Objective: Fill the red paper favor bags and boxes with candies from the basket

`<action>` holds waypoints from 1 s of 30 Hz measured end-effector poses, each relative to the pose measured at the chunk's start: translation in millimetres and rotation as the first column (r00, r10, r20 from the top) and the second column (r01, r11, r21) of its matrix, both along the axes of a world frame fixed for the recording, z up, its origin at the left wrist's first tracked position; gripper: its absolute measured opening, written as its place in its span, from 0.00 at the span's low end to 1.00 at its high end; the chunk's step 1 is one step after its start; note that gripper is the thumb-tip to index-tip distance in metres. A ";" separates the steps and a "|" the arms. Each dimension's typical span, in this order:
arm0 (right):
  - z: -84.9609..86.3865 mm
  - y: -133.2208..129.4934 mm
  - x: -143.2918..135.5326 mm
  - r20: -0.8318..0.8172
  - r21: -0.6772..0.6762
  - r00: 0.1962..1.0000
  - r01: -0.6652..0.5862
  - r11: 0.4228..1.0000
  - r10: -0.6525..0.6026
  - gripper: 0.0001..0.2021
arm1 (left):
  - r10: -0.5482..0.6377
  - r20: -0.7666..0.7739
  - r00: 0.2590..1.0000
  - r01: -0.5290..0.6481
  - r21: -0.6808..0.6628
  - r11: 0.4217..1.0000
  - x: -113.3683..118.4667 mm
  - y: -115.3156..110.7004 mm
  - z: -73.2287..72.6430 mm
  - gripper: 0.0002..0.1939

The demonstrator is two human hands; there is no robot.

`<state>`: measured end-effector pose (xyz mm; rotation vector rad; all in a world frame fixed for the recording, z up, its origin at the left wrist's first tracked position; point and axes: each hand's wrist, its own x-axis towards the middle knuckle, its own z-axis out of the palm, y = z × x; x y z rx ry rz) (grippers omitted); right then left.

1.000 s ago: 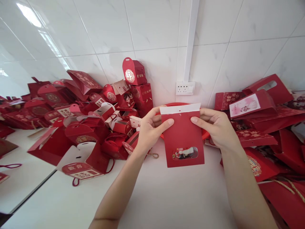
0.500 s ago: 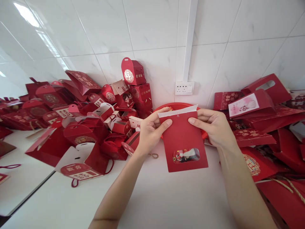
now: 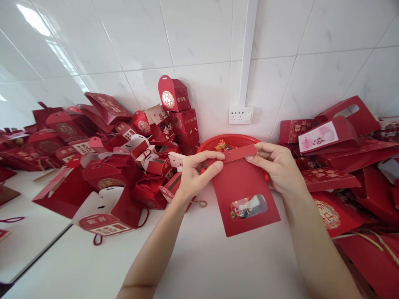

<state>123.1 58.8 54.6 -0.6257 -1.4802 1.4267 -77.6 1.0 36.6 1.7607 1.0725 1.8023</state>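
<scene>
Between my hands is a red paper gift bag (image 3: 240,178) with a clear oval window low on its front. Colourful wrapped items show through that window. The bag's top strip is folded over toward me, and a small hole is visible in the fold. My left hand (image 3: 199,170) pinches the fold's left end between thumb and fingers. At the right end, my right hand (image 3: 276,166) grips the fold in the same way, thumb in front. Behind the bag stands a red plastic basket (image 3: 212,142) with small bright wrapped pieces in it, partly hidden by the bag and hands.
Many red gift boxes (image 3: 109,170) are heaped on the left of the white table (image 3: 218,265). More red bags and boxes (image 3: 333,174) pile up on the right. A wall socket (image 3: 240,115) sits on the tiled wall behind the basket.
The bag's top edge, upright with its white inside showing before, is now folded down to the front. The bag has tilted and its bottom sits slightly lower and farther right.
</scene>
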 end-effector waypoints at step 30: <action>14.4 2.8 25.4 0.019 0.139 1.000 -0.024 0.990 0.022 0.08 | -0.184 0.042 0.982 0.187 -0.121 0.975 -8.2 2.6 3.8 0.13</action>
